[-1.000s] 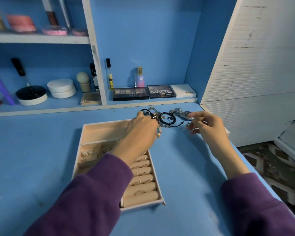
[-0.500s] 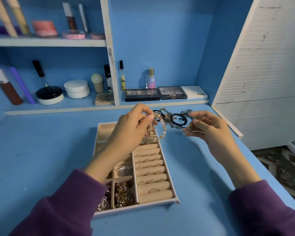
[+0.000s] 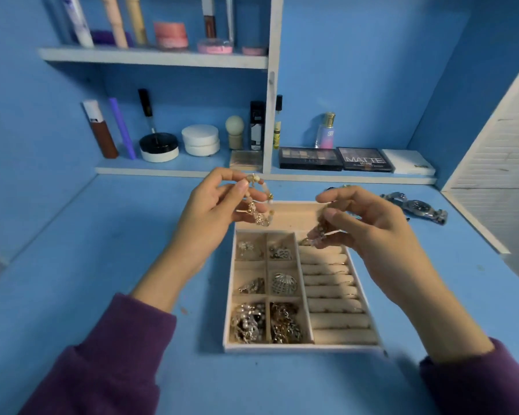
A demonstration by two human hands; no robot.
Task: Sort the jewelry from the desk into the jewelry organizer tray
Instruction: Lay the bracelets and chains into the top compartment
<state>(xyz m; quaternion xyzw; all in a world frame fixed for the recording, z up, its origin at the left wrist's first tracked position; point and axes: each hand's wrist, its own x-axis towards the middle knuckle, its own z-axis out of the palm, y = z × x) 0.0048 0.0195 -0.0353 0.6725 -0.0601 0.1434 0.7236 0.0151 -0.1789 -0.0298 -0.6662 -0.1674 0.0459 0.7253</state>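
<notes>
As left hand [image 3: 210,205] pinches bracelet [image 3: 259,215], right hand [image 3: 369,223] chain [image 3: 320,227], MATTE palette [image 3: 364,159]

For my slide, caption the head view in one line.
Left hand holds a beaded bracelet, right hand pinches a small piece, both above the tray; a watch lies on the desk.

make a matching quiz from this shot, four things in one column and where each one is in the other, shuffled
Things
1. bracelet
2. gold piece
3. watch
4. MATTE palette

Places
A. on the desk, right of the tray
B. pinched by the left hand
C. on the lower shelf
D. held by the right hand over the tray

Pairs: 1-B, 2-D, 3-A, 4-C
</notes>
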